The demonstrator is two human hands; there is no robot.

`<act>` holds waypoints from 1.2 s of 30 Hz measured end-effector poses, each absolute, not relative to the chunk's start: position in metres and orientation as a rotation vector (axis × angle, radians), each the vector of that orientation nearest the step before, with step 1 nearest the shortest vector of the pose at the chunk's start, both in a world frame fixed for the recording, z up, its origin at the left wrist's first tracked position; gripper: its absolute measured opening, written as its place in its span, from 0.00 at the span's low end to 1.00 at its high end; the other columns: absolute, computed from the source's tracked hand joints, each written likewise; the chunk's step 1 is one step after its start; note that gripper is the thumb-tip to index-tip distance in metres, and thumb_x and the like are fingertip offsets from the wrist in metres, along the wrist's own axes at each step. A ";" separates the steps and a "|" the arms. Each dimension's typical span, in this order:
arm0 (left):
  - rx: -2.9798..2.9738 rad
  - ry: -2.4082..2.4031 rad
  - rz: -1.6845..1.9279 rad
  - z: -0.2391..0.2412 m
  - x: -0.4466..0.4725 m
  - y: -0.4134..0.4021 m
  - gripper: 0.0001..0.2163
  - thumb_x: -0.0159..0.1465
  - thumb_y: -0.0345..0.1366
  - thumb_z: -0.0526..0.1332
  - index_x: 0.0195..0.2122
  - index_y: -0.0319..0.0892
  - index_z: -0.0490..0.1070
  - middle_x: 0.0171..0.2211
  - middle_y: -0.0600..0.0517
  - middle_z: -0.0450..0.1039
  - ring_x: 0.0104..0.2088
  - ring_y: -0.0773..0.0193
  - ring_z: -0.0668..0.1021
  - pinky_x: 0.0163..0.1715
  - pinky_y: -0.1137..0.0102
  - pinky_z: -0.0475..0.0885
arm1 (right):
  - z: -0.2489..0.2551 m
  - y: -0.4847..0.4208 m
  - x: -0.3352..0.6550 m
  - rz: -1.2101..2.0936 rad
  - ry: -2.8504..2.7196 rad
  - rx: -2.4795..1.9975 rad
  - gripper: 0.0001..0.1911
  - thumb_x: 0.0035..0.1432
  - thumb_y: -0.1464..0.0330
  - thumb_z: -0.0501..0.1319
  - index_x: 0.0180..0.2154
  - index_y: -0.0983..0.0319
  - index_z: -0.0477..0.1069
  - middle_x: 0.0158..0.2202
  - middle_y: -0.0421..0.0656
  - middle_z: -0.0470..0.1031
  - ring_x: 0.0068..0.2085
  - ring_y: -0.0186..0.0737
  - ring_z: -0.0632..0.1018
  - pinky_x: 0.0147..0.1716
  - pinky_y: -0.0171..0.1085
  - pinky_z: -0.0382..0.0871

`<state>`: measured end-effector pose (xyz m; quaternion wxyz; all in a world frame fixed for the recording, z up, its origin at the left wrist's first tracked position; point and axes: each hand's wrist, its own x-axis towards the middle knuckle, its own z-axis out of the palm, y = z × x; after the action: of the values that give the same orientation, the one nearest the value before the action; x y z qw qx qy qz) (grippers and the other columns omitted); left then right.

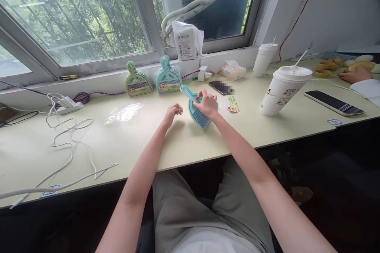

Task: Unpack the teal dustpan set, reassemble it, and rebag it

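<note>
Counter (142,142) carries a tall paper cup (282,91) toward its right end. Teal mini brush (198,118) lies mid-counter, bristles toward the near edge, handle toward the far edge. Right hand (208,104) clamped on it; left hand (173,113) just beside, loosely curled, holding nothing.

On my feed, the left hand (173,112) and right hand (208,104) are bare, and both forearms are uncovered up to the frame edge. The lap is covered by grey-green trousers (178,205) of plain cloth, creased lengthwise. A white shirt hem (213,244) shows at the bottom edge.
</note>
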<state>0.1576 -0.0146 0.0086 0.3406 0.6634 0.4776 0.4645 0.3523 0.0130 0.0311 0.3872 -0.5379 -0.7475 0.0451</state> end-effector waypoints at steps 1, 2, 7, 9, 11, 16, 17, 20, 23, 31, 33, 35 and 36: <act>1.729 1.223 1.181 0.008 0.158 -0.014 0.04 0.51 0.31 0.46 0.22 0.43 0.58 0.26 0.49 0.71 0.29 0.63 0.74 0.32 0.65 0.70 | 0.031 0.012 0.351 0.113 -1.916 -1.353 0.13 0.55 0.62 0.59 0.41 0.58 0.60 0.39 0.46 0.74 0.44 0.50 0.72 0.47 0.47 0.55; 1.726 1.208 1.161 0.007 0.159 -0.013 0.04 0.51 0.31 0.46 0.22 0.44 0.58 0.26 0.50 0.70 0.29 0.63 0.74 0.32 0.65 0.70 | 0.030 0.011 0.349 0.110 -1.931 -1.339 0.12 0.55 0.62 0.59 0.41 0.58 0.60 0.38 0.46 0.74 0.44 0.50 0.72 0.47 0.47 0.55; 1.706 1.200 1.145 0.008 0.162 -0.017 0.06 0.58 0.35 0.50 0.24 0.43 0.59 0.27 0.50 0.71 0.26 0.67 0.72 0.30 0.68 0.69 | 0.026 0.007 0.343 0.100 -2.015 -1.306 0.12 0.55 0.63 0.59 0.40 0.59 0.62 0.38 0.46 0.74 0.44 0.49 0.72 0.47 0.45 0.54; 1.704 1.255 1.130 0.009 0.163 -0.019 0.07 0.58 0.37 0.52 0.25 0.42 0.60 0.26 0.51 0.71 0.25 0.68 0.71 0.30 0.69 0.69 | 0.025 0.004 0.341 0.106 -2.049 -1.298 0.11 0.55 0.63 0.58 0.40 0.59 0.62 0.39 0.45 0.74 0.45 0.49 0.72 0.47 0.45 0.54; 1.695 1.287 1.107 0.008 0.163 -0.021 0.06 0.57 0.36 0.53 0.26 0.42 0.61 0.25 0.52 0.70 0.26 0.67 0.71 0.31 0.69 0.69 | 0.025 0.002 0.339 0.116 -2.075 -1.283 0.11 0.55 0.63 0.59 0.39 0.59 0.62 0.39 0.45 0.74 0.45 0.49 0.72 0.46 0.44 0.53; 1.646 1.228 1.125 0.007 0.161 -0.019 0.04 0.54 0.34 0.51 0.27 0.41 0.63 0.24 0.52 0.68 0.26 0.66 0.72 0.31 0.68 0.68 | 0.026 -0.002 0.335 0.126 -2.108 -1.255 0.11 0.54 0.63 0.59 0.38 0.59 0.63 0.39 0.46 0.74 0.44 0.48 0.73 0.46 0.43 0.52; 1.632 1.208 1.129 0.008 0.160 -0.019 0.05 0.54 0.34 0.51 0.28 0.41 0.63 0.25 0.52 0.68 0.26 0.66 0.72 0.31 0.68 0.68 | 0.025 -0.002 0.335 0.125 -2.107 -1.256 0.11 0.55 0.63 0.58 0.38 0.59 0.63 0.39 0.46 0.74 0.44 0.48 0.73 0.46 0.43 0.52; 1.599 1.161 1.129 0.010 0.159 -0.020 0.04 0.53 0.33 0.51 0.27 0.41 0.63 0.26 0.51 0.69 0.27 0.66 0.72 0.31 0.69 0.67 | 0.025 -0.001 0.336 0.128 -2.088 -1.264 0.11 0.55 0.63 0.58 0.39 0.59 0.63 0.39 0.45 0.75 0.44 0.48 0.73 0.46 0.43 0.53; 1.582 1.111 1.127 0.012 0.159 -0.021 0.03 0.52 0.33 0.52 0.25 0.41 0.62 0.26 0.52 0.68 0.27 0.67 0.71 0.31 0.70 0.67 | 0.026 0.000 0.336 0.137 -2.068 -1.282 0.12 0.54 0.63 0.58 0.39 0.59 0.62 0.39 0.45 0.75 0.43 0.47 0.73 0.46 0.43 0.54; 1.553 1.054 1.130 0.013 0.158 -0.021 0.05 0.54 0.35 0.53 0.26 0.40 0.65 0.26 0.52 0.69 0.27 0.68 0.71 0.31 0.70 0.66 | 0.027 0.000 0.337 0.106 -2.070 -1.298 0.12 0.55 0.63 0.58 0.40 0.59 0.62 0.39 0.45 0.75 0.42 0.46 0.73 0.46 0.43 0.54; 1.565 1.068 1.124 0.013 0.158 -0.021 0.07 0.57 0.38 0.55 0.27 0.40 0.65 0.27 0.52 0.70 0.27 0.68 0.71 0.32 0.70 0.66 | 0.027 0.000 0.337 0.096 -2.077 -1.300 0.12 0.55 0.63 0.57 0.40 0.60 0.62 0.39 0.45 0.75 0.43 0.45 0.73 0.46 0.43 0.54; 1.593 1.081 1.119 0.013 0.158 -0.022 0.09 0.57 0.40 0.57 0.28 0.40 0.66 0.27 0.52 0.70 0.27 0.67 0.72 0.32 0.70 0.65 | 0.026 0.000 0.338 0.084 -2.086 -1.304 0.12 0.55 0.63 0.58 0.40 0.60 0.62 0.39 0.44 0.75 0.43 0.45 0.73 0.46 0.42 0.53; 1.611 1.086 1.118 0.013 0.158 -0.022 0.09 0.57 0.41 0.58 0.27 0.40 0.66 0.27 0.52 0.70 0.27 0.67 0.72 0.32 0.71 0.65 | 0.026 0.001 0.338 0.074 -2.091 -1.309 0.12 0.55 0.63 0.57 0.40 0.60 0.62 0.39 0.45 0.74 0.43 0.45 0.73 0.46 0.42 0.53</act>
<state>0.1580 -0.0219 0.0133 0.4349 0.6472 0.4364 0.4489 0.3377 0.0007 0.0261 0.3306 -0.5005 -0.7996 0.0282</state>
